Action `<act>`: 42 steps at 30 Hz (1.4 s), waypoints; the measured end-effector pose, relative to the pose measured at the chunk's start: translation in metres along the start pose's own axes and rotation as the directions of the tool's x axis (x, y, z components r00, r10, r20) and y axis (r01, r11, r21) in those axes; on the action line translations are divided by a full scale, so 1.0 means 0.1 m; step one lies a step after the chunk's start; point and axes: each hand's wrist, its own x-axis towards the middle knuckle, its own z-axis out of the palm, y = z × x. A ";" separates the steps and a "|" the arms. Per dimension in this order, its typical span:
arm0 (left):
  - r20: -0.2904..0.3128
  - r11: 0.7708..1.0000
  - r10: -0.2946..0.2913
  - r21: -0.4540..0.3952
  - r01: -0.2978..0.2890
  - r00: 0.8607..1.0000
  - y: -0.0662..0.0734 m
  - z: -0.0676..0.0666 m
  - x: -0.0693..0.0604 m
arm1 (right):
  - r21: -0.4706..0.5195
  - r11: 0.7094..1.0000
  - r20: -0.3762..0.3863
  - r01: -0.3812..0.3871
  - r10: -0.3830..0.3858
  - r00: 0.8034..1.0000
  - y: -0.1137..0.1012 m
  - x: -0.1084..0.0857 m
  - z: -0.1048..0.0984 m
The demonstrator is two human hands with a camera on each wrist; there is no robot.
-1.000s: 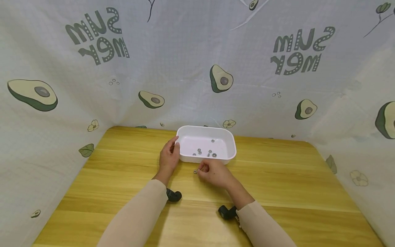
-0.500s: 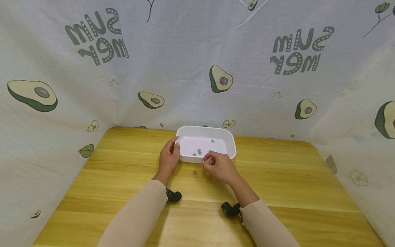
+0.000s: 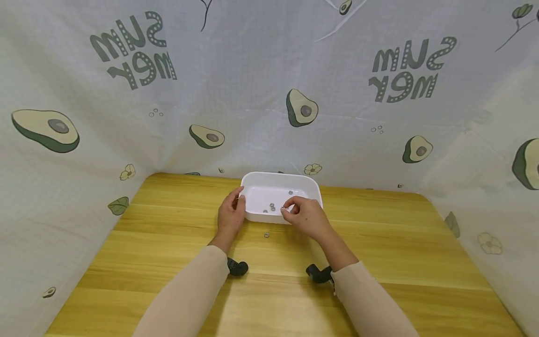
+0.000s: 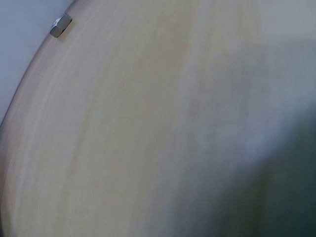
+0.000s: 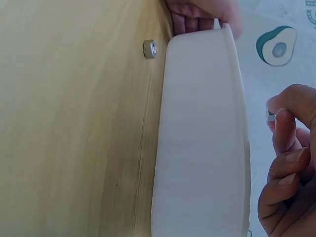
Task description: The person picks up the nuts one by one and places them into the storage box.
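A white plastic tray (image 3: 262, 218) stands at the back of the table with several small metal nuts (image 3: 273, 208) inside. At its left end my left hand (image 3: 230, 215) holds the wall; the right wrist view shows those fingers (image 5: 197, 23) bent against the end and rim. My right hand (image 3: 309, 217) pinches a hex nut (image 5: 270, 117) between thumb and index finger, over the tray's front rim. It covers the tray's right front part. One more nut (image 3: 266, 235) lies on the table just in front of the tray, also visible in the left wrist view.
Behind the wooden table (image 3: 269, 304) hangs a pale cloth (image 3: 252, 93) printed with avocados, close to the tray's back. Black wrist devices (image 3: 237, 268) sit at both sleeves. Wood surface extends left and right of the tray.
From beside the nut on the table, my right hand has risen back and right to the tray's front rim with another nut in its pinch. The left hand stays put.
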 end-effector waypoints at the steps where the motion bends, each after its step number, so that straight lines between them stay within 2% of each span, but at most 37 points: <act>1: 0.000 1.000 -0.001 0.001 0.001 1.000 0.00 0.00 0.00 | -0.012 1.000 0.001 0.002 -0.002 1.000 0.00 0.02 -0.01; 13: -0.003 1.000 -0.010 0.008 0.010 1.000 0.03 0.00 -0.01 | -0.110 0.993 0.020 0.035 -0.033 0.999 0.05 0.27 -0.01; 27: 0.002 1.000 -0.025 0.005 0.025 1.000 0.04 -0.02 -0.01 | -0.050 0.995 0.049 -0.087 0.089 0.995 0.19 0.55 0.05; 33: -0.001 1.000 -0.013 0.011 0.013 1.000 0.05 -0.01 -0.01 | -0.006 0.990 0.044 -0.143 0.143 0.989 0.25 0.57 0.07; 42: 0.007 1.000 -0.013 0.005 0.013 1.000 0.02 -0.02 -0.01 | 0.003 0.986 0.031 -0.168 0.168 0.985 0.24 0.56 0.08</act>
